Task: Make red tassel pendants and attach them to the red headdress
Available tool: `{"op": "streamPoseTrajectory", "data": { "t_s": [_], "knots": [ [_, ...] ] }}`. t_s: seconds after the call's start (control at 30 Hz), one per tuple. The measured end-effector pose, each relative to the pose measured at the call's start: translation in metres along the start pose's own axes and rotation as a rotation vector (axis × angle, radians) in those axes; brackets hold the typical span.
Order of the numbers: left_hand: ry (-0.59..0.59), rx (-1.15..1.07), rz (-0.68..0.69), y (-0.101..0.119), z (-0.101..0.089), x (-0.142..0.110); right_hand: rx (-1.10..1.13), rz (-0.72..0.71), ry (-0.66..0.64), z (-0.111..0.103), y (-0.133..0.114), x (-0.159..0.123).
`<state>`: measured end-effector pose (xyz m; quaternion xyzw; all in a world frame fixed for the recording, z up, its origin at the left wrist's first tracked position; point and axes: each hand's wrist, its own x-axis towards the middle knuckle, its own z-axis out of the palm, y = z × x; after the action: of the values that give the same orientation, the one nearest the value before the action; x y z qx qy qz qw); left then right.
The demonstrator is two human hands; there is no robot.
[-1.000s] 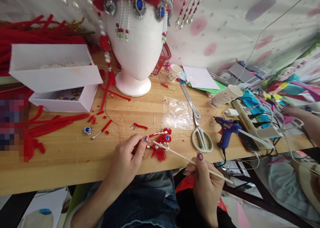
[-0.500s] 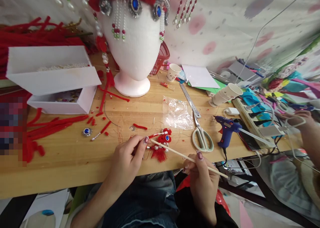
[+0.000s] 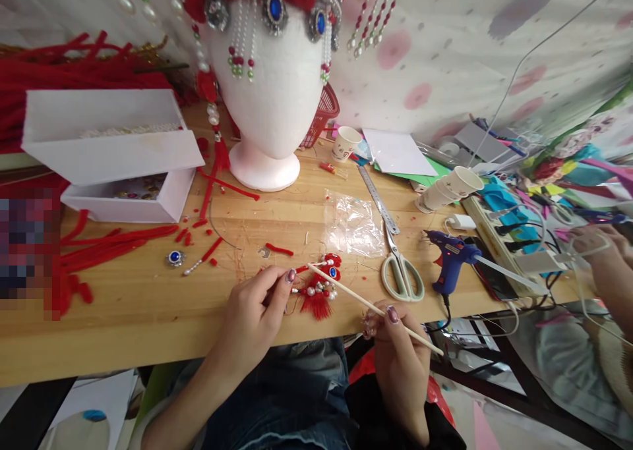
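Note:
My left hand (image 3: 257, 311) is closed in a pinch, thumb against forefinger, on a thin red chenille stem (image 3: 301, 269) with small pale beads toward its far end. Between the fingers of my right hand (image 3: 401, 351) is a slim wooden stick (image 3: 346, 290), slanting up to the left. The stick's tip is close to the red stem; whether they touch I cannot tell. Just beyond, a red ornament (image 3: 333, 260) with a blue gem, pearls and a red tassel (image 3: 317, 307) lies on the table (image 3: 163, 331).
Scissors (image 3: 403, 277), a steel ruler (image 3: 378, 199) and a blue glue gun (image 3: 448, 259) lie to the right, near a power strip (image 3: 487, 239). A foam head (image 3: 270, 107) wearing a beaded headdress stands behind. At left is a white box (image 3: 123, 203). Another person's hand (image 3: 601, 252) is far right.
The wooden stick's tip has shifted slightly up and right, away from my left fingertips. My left hand keeps its pinch, and the whole view has drifted a little.

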<state>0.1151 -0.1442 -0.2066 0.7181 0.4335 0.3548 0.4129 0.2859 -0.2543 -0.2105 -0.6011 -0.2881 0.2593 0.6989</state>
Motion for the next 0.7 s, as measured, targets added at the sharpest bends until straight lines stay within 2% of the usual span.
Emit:
{"op": "streamPoseTrajectory", "data": {
  "t_s": [0.17,0.4,0.7],
  "knots": [
    [-0.007,0.001,-0.008,-0.001,0.0,-0.001,-0.066,-0.038,-0.016,-0.007,0.004,-0.003],
    [-0.005,0.019,-0.014,-0.001,0.0,-0.002,-0.126,-0.045,0.058,-0.012,0.01,-0.006],
    [-0.006,0.011,0.012,-0.002,0.001,0.0,-0.13,-0.075,-0.004,-0.016,0.015,-0.009]
  ]
}}
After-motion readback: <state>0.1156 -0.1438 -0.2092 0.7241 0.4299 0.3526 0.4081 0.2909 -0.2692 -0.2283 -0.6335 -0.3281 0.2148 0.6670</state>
